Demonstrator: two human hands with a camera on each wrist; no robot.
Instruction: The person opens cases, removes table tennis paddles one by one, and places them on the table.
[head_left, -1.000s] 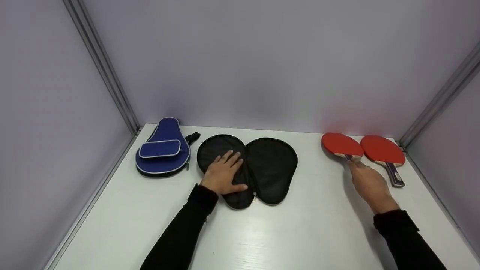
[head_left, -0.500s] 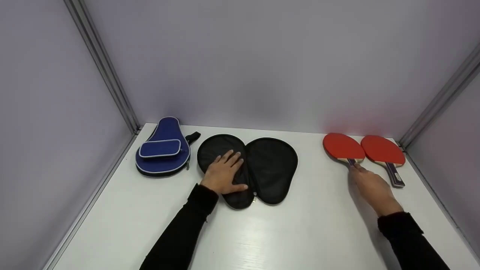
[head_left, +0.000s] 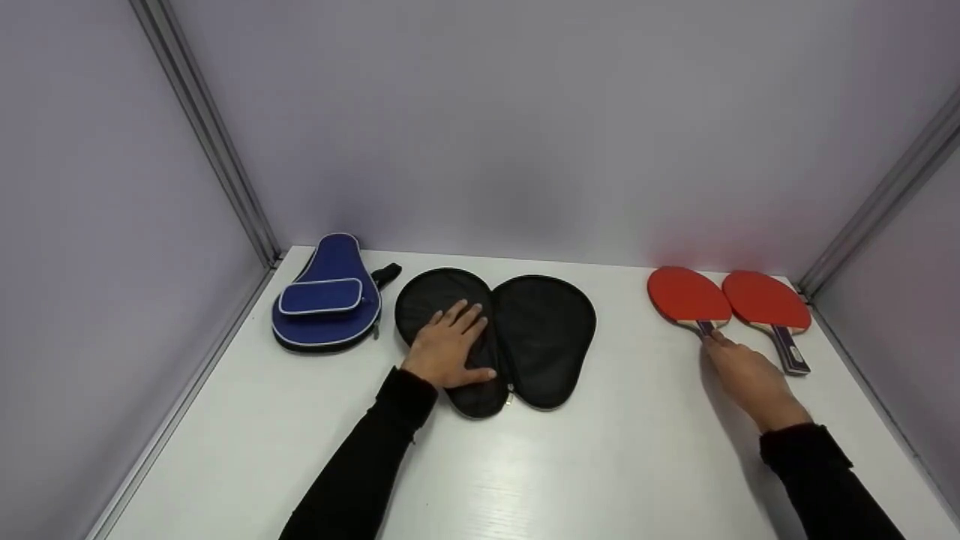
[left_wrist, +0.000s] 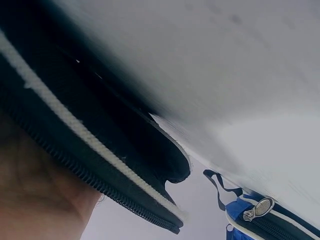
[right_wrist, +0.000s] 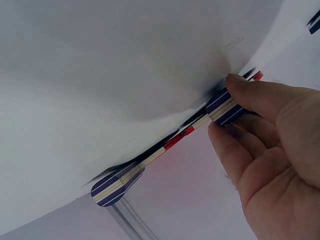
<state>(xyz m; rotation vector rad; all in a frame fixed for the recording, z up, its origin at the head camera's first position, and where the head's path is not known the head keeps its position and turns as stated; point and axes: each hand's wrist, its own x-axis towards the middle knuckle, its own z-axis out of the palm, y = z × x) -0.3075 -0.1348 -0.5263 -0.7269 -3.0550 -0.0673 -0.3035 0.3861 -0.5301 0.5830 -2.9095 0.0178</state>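
A black table tennis bat case [head_left: 544, 341] lies unzipped and spread flat, both halves facing up. My left hand [head_left: 448, 346] rests on its left half, fingers spread and straight. The left wrist view shows that half's zipper edge [left_wrist: 100, 145] beside the hand. At the right, my right hand [head_left: 750, 379] pinches the handle of a red table tennis bat [head_left: 688, 294]. In the right wrist view, thumb and fingers close round the striped handle [right_wrist: 225, 106]. A second red bat [head_left: 766, 298] lies just right of it, its handle pointing toward the front right.
A blue bat case [head_left: 330, 259] with a front pocket and a black strap lies at the back left of the white table [head_left: 525, 472]. Grey panels stand behind and on both sides, with metal posts [head_left: 217, 142] at the corners.
My right hand and the bat it holds have shifted slightly right and toward me, and the bat lies nearer the second one. The left hand has stayed on the black case.
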